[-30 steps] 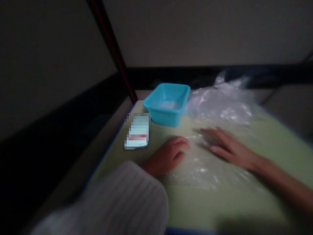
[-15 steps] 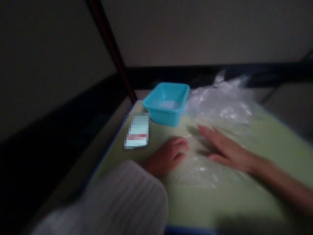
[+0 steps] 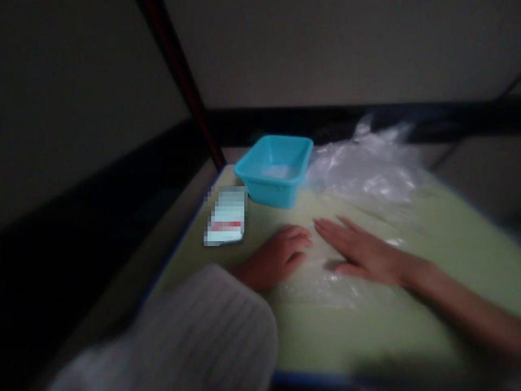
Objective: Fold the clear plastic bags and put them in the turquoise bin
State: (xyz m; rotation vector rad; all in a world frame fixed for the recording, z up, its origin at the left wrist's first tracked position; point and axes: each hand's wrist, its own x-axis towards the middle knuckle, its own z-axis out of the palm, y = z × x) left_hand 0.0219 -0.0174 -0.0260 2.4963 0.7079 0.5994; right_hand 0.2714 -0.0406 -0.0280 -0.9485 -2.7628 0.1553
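A thin clear plastic bag [image 3: 325, 282] lies flat on the pale green table [image 3: 366, 336]. My right hand [image 3: 358, 250] rests on it palm down, fingers stretched out and together, pointing left. My left hand [image 3: 277, 255], in a white ribbed sleeve, sits at the bag's left edge with its fingers curled down onto the plastic; whether they pinch it is unclear.
A turquoise tub [image 3: 274, 169] stands at the table's back left corner. A crumpled heap of clear plastic [image 3: 366, 168] lies to its right. A small pixelated white card [image 3: 226, 216] lies near the left edge. A dark red pole [image 3: 183, 81] rises behind.
My right hand has slid leftward across the flat bag, closer to my left hand. The left hand has stayed in place.
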